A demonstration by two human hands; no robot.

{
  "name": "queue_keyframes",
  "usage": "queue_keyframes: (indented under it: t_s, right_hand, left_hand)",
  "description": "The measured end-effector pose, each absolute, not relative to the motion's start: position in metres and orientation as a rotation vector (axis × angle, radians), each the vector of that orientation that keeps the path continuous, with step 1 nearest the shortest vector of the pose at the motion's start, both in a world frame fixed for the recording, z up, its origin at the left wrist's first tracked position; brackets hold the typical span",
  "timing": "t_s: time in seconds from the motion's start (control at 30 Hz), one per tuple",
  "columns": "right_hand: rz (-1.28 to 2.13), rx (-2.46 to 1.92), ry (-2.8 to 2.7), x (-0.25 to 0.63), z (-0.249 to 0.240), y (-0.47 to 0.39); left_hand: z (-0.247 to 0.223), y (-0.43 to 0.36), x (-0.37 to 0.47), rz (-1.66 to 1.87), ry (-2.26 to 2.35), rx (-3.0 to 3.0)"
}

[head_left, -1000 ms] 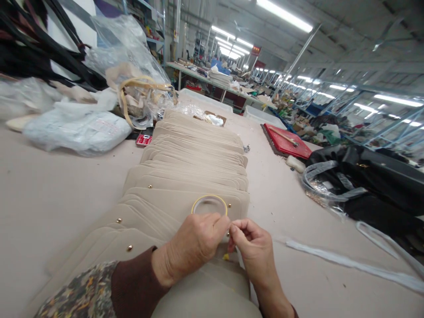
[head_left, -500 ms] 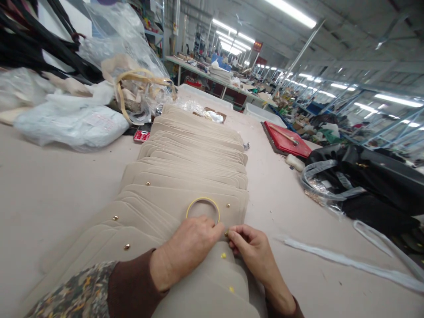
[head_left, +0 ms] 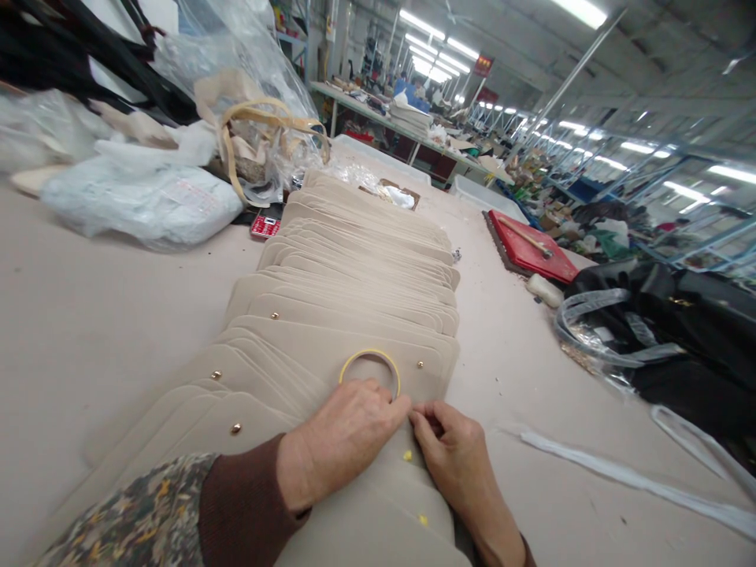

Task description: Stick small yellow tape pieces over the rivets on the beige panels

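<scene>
Overlapping beige panels [head_left: 354,276] run in a long stack down the middle, some with small gold studs [head_left: 236,428]. My left hand [head_left: 348,433] lies closed over the panels, its fingers curled at the lower edge of a yellow-rimmed tape roll [head_left: 370,353]. Close to its fingertips, my right hand [head_left: 452,445] pinches at the right edge of a panel; whatever is between its fingers is hidden. Small yellow pieces [head_left: 407,456] show on the panels below the hands.
Plastic-wrapped bundles [head_left: 142,197] lie at the left. On the right are a red pad [head_left: 531,248] with a hammer [head_left: 528,236] on it, black bags [head_left: 679,331] and a white strip [head_left: 626,472]. A red calculator [head_left: 265,224] sits beside the stack.
The view has shifted, so the scene appears farther right and slightly higher. My right fingertips have come nearer my left hand, and the gold stud between them is now hidden.
</scene>
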State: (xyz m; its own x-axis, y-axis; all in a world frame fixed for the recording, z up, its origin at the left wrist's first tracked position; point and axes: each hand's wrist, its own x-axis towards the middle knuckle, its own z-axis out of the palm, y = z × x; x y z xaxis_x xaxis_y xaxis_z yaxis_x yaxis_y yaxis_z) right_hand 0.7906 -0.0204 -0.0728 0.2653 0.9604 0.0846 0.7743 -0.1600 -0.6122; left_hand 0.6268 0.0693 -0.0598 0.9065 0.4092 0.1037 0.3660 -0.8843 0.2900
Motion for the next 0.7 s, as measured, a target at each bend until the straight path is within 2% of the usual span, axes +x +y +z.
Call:
queue_keyframes:
  t_s: [0.17, 0.33, 0.53, 0.7]
  right_hand:
    - [0.386, -2.009, -1.461, 0.793, -0.074, -0.022]
    - [0.601, -1.955, -1.327, 0.803, -0.075, -0.034]
    - [0.327, -1.979, -1.569, 0.794, -0.075, -0.036]
    - [0.308, -2.002, -1.552, 0.789, -0.078, -0.021]
  left_hand:
    - [-0.059, 0.071, 0.627, 0.224, 0.576, 2.821]
    - [-0.056, 0.072, 0.625, 0.223, 0.570, 2.818]
    - [-0.054, 0.071, 0.625, 0.228, 0.552, 2.794]
    - [-0.052, 0.075, 0.624, 0.224, 0.578, 2.781]
